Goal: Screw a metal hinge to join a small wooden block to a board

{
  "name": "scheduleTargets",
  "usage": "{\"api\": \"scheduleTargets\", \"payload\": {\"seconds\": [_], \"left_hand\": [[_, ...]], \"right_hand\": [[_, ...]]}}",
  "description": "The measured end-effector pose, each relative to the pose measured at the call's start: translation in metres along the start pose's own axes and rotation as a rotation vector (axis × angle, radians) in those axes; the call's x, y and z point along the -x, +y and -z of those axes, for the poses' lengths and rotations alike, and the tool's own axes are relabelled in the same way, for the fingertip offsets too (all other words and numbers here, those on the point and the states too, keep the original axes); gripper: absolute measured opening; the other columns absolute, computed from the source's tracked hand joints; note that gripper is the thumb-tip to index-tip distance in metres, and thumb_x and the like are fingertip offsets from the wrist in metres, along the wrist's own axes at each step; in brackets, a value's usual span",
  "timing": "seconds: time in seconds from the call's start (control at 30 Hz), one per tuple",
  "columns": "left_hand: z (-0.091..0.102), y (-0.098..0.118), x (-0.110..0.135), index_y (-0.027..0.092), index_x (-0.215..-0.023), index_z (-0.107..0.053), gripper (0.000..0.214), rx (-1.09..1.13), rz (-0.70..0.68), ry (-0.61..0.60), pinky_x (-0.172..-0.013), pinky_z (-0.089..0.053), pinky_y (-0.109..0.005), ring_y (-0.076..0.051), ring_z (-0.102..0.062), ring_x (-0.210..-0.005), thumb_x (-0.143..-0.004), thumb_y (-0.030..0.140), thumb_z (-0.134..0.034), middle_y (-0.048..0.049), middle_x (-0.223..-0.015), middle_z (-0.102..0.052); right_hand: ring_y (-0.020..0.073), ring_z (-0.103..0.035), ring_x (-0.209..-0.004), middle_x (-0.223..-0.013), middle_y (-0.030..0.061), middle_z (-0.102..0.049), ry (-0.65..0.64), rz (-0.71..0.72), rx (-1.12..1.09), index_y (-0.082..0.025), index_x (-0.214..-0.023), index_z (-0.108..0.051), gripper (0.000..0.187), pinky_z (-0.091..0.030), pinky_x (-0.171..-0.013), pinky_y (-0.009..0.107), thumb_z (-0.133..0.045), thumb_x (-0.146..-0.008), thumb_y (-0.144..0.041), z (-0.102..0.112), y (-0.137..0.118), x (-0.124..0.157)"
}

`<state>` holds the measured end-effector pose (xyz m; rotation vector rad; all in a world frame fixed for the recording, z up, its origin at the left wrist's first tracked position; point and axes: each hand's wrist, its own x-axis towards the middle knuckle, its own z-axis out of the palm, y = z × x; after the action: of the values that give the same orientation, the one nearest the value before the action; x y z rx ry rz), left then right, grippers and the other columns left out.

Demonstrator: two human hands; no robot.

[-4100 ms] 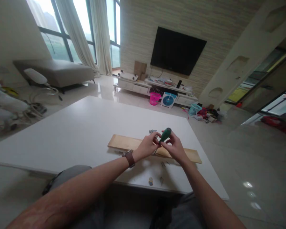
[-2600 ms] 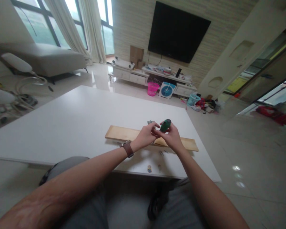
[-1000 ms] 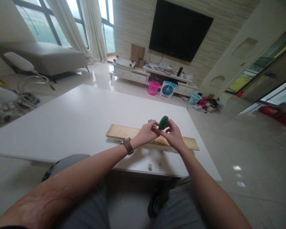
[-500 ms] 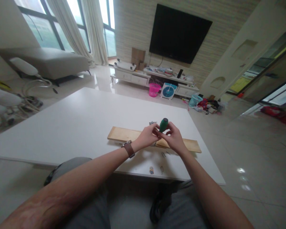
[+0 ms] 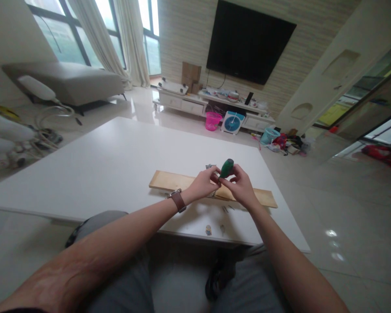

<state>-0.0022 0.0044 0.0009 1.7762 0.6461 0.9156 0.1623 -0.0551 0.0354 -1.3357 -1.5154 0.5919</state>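
A long pale wooden plank lies across the near right part of the white table. Both hands meet above its middle. My right hand grips a screwdriver with a green handle, tilted, its tip hidden between the hands. My left hand, brown watch on the wrist, pinches at the shaft's lower end just over the plank. What it pinches is too small to tell.
Small metal parts lie behind the plank, a few screws and two tiny items in front of it near the table's front edge. Beyond are a TV unit, pink basket, fan and sofa.
The hands stay on the screwdriver over the plank; the handle has tipped slightly between frames. The view shifts a little as my head moves.
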Motion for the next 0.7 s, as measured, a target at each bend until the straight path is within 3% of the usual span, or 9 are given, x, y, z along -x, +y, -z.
{"api": "scheduleTargets", "payload": {"seconds": [0.2,0.43,0.7], "left_hand": [[-0.0013,-0.0004,0.0008,0.017,-0.093,-0.066,0.018,-0.041,-0.012,0.016,-0.070,-0.049,-0.026,-0.016,-0.066,-0.072,-0.077,0.013,-0.075,0.0006,-0.076,-0.070],[0.0011,0.0003,0.0012,0.019,-0.107,-0.058,0.030,0.068,0.053,-0.003,-0.073,-0.052,-0.027,-0.018,-0.071,-0.074,-0.081,0.015,-0.072,0.0010,-0.075,-0.072],[-0.0011,-0.0026,0.0028,0.019,-0.098,-0.061,0.034,0.021,0.034,0.010,-0.069,-0.051,-0.027,-0.017,-0.070,-0.072,-0.071,0.014,-0.081,0.0028,-0.074,-0.070]], "right_hand": [[0.0195,-0.064,-0.085,-0.096,0.0043,-0.071,-0.001,-0.017,0.052,-0.021,-0.095,-0.065,0.036,-0.048,-0.061,0.026,-0.083,-0.075,-0.045,-0.0016,-0.0040,0.0015],[0.0210,-0.069,-0.094,-0.105,0.0053,-0.073,-0.021,-0.004,-0.002,-0.022,-0.108,-0.067,0.036,-0.050,-0.066,0.027,-0.074,-0.074,-0.031,0.0013,-0.0020,0.0007],[0.0182,-0.064,-0.083,-0.098,0.0044,-0.072,0.017,0.011,0.047,-0.022,-0.099,-0.066,0.036,-0.049,-0.059,0.025,-0.083,-0.077,-0.044,-0.0025,-0.0003,0.0023]]}}
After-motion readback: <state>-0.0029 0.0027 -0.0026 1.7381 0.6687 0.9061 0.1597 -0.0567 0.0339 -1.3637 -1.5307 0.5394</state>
